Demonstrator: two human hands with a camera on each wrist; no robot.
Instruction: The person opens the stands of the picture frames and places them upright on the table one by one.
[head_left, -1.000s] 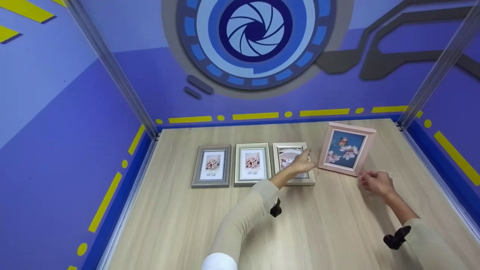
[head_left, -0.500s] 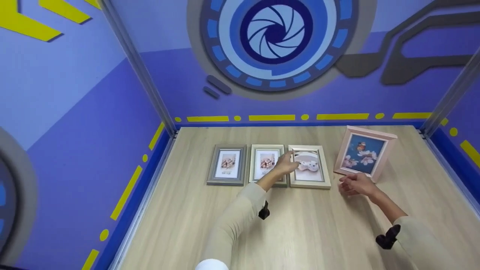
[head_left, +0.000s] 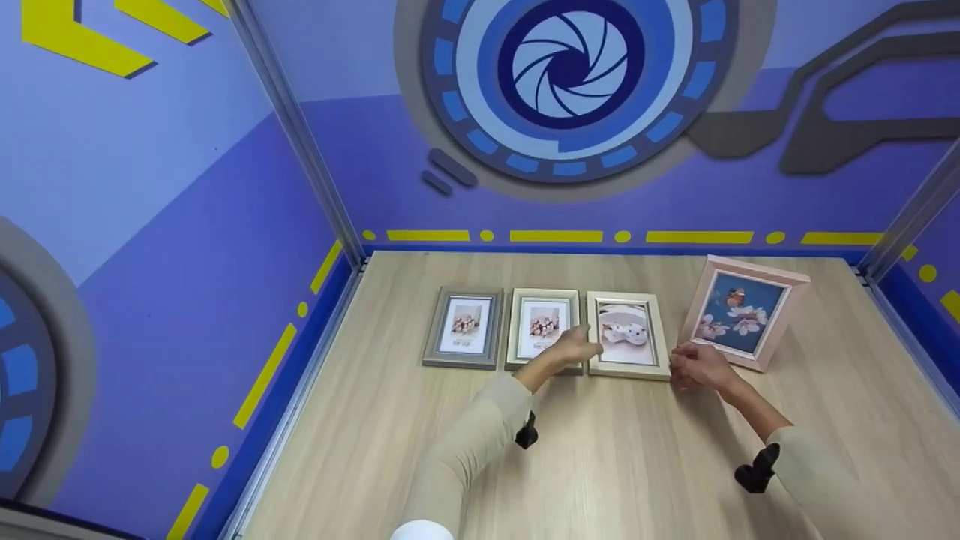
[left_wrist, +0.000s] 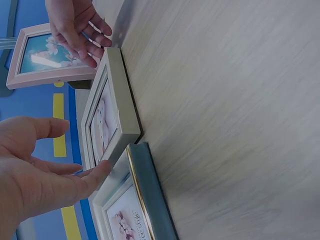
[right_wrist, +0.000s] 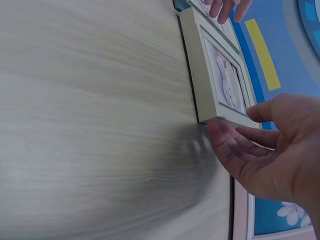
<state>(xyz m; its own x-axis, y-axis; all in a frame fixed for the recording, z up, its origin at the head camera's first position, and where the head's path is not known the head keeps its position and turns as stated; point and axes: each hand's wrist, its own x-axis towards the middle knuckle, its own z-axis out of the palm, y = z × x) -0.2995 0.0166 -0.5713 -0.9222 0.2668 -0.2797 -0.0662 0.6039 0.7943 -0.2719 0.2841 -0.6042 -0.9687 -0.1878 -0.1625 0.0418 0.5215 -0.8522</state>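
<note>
1. Clock per head view, centred on third frame, 12 twd back wall.
2. Main item: third frame, flat on table, pic up. No clear lift at either end.
3. L hand at 9: spread, thumb well apart fr. fingers, one fingertip nr gap btwn third frame and mid frame. No pinch seen; edge contact, can't tell.
4. R hand at 4, by near corner: fingers loosely bent, thumb apart, set abt frame's end. Partly blurred in right wrist view; touching or just shy, can't tell. No firm hold visible.
5. Also flat, pic up, at 9: mid frame just beside, grey frame farther out.
6. Btwn 2 & 3: pink frame, upright w/ slight backward lean, bird-and-blossom pic twd 6.
7. Done, by look of it: pink only, 1 of 4 up.
8. Left, prob.: three flat ones, if pink sets pattern. Third apparently at hand, both hands flanking; grey w/ no hand on it.
9. Est.: approx. quarter through.
</note>
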